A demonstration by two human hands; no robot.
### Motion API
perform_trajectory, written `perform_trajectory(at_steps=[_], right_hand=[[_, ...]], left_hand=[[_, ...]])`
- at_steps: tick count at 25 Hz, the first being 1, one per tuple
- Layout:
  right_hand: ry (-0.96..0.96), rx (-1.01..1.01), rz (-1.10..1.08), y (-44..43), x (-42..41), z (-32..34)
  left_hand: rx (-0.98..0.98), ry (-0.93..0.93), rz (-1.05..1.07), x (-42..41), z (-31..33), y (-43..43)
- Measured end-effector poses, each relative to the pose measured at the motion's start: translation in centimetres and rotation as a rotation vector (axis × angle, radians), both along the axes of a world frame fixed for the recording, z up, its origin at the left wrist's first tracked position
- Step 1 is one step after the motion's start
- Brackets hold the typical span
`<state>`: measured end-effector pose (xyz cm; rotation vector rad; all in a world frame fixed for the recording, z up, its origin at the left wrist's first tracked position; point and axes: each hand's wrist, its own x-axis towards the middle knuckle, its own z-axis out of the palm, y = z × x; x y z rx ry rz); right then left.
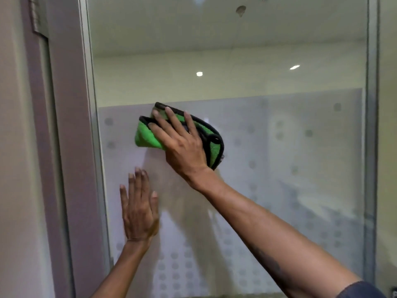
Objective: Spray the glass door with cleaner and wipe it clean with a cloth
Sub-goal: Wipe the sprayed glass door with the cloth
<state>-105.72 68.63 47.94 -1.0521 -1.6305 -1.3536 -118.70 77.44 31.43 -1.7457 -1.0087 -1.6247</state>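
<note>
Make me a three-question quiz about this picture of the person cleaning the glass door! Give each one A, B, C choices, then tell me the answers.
1. Where is the cloth?
A. On the floor
B. Pressed against the glass door
C. Hanging on the door frame

2. What colour is the cloth?
A. Green with black edging
B. Plain white
C. Red

3. What is the left hand doing?
A. Holding a spray bottle
B. Making a fist
C. Resting flat and open on the glass

Answers:
1. B, the right hand pushes it onto the frosted part of the glass.
2. A, bright green fabric shows with a black border.
3. C, its fingers are spread against the pane and hold nothing.
</note>
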Motion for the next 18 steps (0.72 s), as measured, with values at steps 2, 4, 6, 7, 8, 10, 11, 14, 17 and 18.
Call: perform_trajectory(at_steps=[2, 4, 6, 7, 8, 10, 11, 14, 17, 18], right_hand=[[0.100, 0.024, -0.086, -2.8, 6.1, 0.1], [0.162, 0.048, -0.194, -5.4, 12.2, -0.1], [0.239, 0.101, -0.245, -7.8, 18.1, -0.5], [0.303, 0.114, -0.251, -9.1, 21.1, -0.7], [0.375, 0.115, -0.253, -10.4, 23.9, -0.9], [0.510, 0.122, -0.257, -12.8, 28.3, -1.6], [0.570, 0.136, -0.250, -13.6, 29.8, -2.1], [0.784, 0.190, -0.162, -14.2, 31.4, -3.1], [0.977, 0.322, -0.031, -12.9, 29.4, -2.5], [0.993, 0.349, -0.018, -12.3, 27.9, -2.2]], left_hand=[[-0.032, 0.011, -0.006, -0.1, 0.0, 0.0], [-0.055, 0.011, -0.007, 0.1, 0.0, 0.0], [-0.070, 0.003, -0.017, 0.0, 0.2, -0.2], [-0.066, 0.003, -0.013, -0.1, 0.1, -0.3], [-0.067, -0.001, -0.018, 0.1, 0.1, -0.4], [-0.054, -0.006, -0.022, 0.2, 0.2, -0.6], [-0.049, -0.009, -0.018, 0.1, 0.3, -0.6], [-0.042, -0.019, 0.006, 0.2, 0.1, -0.5], [-0.061, -0.035, 0.032, 0.2, 0.3, -0.7], [-0.063, -0.036, 0.022, 0.3, 0.3, -0.8]])
